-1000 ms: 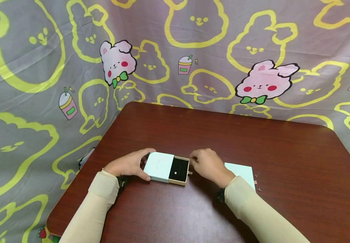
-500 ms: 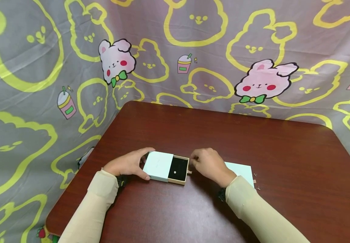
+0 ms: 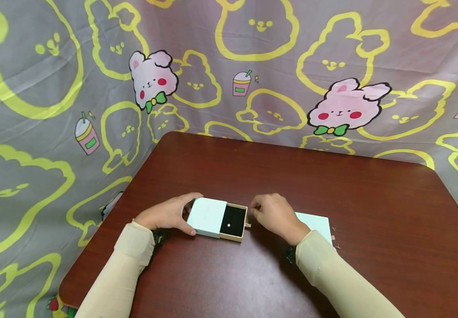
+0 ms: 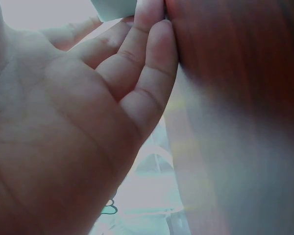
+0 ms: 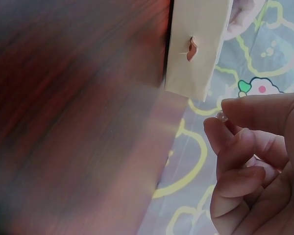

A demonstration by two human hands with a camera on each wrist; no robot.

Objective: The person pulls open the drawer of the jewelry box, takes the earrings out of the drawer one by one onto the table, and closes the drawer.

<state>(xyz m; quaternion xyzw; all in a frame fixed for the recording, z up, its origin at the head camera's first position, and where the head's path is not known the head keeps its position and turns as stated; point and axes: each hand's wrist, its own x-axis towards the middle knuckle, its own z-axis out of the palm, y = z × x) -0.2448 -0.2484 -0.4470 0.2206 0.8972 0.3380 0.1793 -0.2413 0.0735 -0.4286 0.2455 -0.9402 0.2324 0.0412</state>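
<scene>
In the head view, a pale mint slide-out box (image 3: 209,216) lies on the table, its tray (image 3: 232,238) partly drawn out to the right. A white pearl-like bead (image 3: 229,225) shows on the tray's black lining (image 3: 234,216). My left hand (image 3: 167,215) grips the cover's left end, thumb at the near edge and fingers at the far side. Just right of the tray's ribbon tab (image 3: 247,225) is my right hand (image 3: 274,216). In the right wrist view, its thumb and index finger pinch a small shiny bead (image 5: 222,116); the other fingers are curled.
A second mint box (image 3: 316,223) lies partly hidden under my right forearm. Small pin-like pieces (image 3: 338,246) lie beside it on the reddish-brown table (image 3: 292,176). A patterned cloth (image 3: 213,53) hangs behind and to the left.
The right hand has shifted very slightly to the right, away from the tray. The left hand and the box stay where they were.
</scene>
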